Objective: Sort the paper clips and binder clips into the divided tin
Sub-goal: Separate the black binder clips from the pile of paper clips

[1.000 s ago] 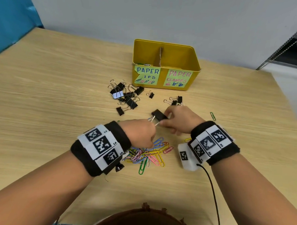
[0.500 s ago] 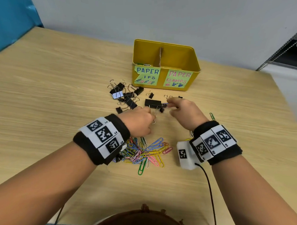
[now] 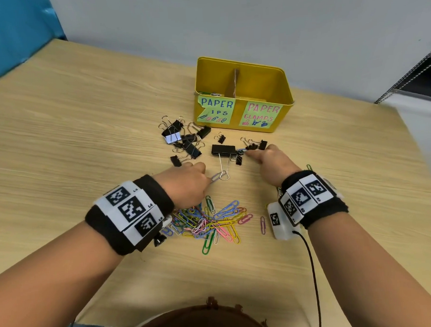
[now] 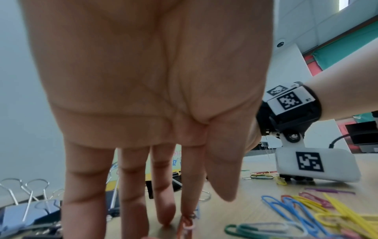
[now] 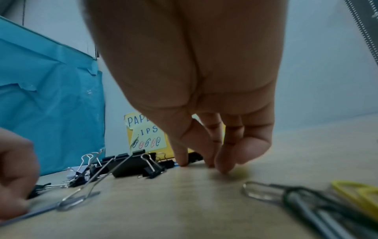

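Note:
The yellow divided tin (image 3: 260,82) stands at the back, labelled for paper clips on the left and clamps on the right. A large black binder clip (image 3: 223,149) lies flat in front of it, its wire handles pointing toward me. My left hand (image 3: 206,178) has straight fingers (image 4: 163,215) on the table, the index tip touching a grey-blue paper clip (image 3: 215,177). My right hand (image 3: 252,154) has its thumb and bent fingertips (image 5: 210,161) down on the end of a small blue paper clip (image 3: 241,151). A heap of coloured paper clips (image 3: 212,220) lies between my wrists.
A cluster of black binder clips (image 3: 183,137) lies left of the tin's front, and a few small ones (image 3: 257,144) sit by my right fingertips. A couple of paper clips (image 3: 211,93) show in the left compartment. Loose clips lie by my right wrist (image 3: 262,224). The table's edge runs along the right.
Both hands held the large binder clip above the table a second ago. It now lies flat on the table, and both hands have let go and dropped to paper clips beside it.

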The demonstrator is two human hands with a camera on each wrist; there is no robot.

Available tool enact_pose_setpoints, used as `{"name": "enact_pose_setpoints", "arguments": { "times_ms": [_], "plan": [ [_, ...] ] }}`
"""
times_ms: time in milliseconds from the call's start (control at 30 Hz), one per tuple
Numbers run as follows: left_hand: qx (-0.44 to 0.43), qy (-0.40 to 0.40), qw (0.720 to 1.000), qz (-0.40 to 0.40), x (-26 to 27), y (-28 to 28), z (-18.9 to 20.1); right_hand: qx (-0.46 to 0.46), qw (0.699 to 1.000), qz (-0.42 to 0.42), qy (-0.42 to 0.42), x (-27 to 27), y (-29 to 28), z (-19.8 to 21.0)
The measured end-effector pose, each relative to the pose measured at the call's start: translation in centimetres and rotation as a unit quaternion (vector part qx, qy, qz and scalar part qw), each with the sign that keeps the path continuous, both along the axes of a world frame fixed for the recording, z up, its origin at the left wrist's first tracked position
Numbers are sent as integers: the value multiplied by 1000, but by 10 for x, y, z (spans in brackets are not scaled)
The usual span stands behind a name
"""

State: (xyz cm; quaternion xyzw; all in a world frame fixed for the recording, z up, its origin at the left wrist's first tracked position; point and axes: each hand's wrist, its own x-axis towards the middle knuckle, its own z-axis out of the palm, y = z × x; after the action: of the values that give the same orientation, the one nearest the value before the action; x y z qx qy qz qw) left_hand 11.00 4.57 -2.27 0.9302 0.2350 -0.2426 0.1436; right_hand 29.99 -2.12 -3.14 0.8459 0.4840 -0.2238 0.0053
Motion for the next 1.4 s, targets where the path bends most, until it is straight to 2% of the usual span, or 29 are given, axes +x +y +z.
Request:
{"name": "enact_pose_setpoints", "arguments": {
  "times_ms": [133,267,400,567,733,800,833,900,1000,1100,1167,1233,1300,1400],
  "plan": [
    [-16,14,1000,-18,-5,-8,8,-4,999,-7,-38,5,2,0],
    [-57,-18,998,9,-2,-13,14,40,999,-11,-24,1,3,5],
    [-41,-31,999,2,14,-13,13,-17,1000,14,-19,-5,7,4],
    [29,-65,997,-33,40,-14,4,-18,1000,9,-10,-7,2,17],
    [61,24,997,-41,60,-6,-3,-28,997,5,72,-9,-21,25],
    [64,-7,998,-27,59,0,-3,-12,996,-15,86,-3,-33,26],
    [62,-35,997,-23,59,2,-3,19,997,-39,68,2,-37,28],
    [40,-85,995,-22,57,1,-1,62,994,-85,3,13,-43,28],
    [-12,-103,993,-55,58,-16,3,-6,995,-103,9,18,-45,24],
    [-54,-54,991,-111,59,-33,2,30,994,-87,67,13,-39,20],
    [-69,2,987,-148,54,-38,1,87,990,-88,66,14,-36,19],
    [-83,23,983,-160,45,-39,2,115,987,-99,50,19,-40,18],
    [-95,15,983,-154,36,-37,7,92,988,-115,34,28,-47,19],
    [-99,-33,987,-118,31,-34,10,-1,995,-101,25,25,-57,22]
  ]
}}
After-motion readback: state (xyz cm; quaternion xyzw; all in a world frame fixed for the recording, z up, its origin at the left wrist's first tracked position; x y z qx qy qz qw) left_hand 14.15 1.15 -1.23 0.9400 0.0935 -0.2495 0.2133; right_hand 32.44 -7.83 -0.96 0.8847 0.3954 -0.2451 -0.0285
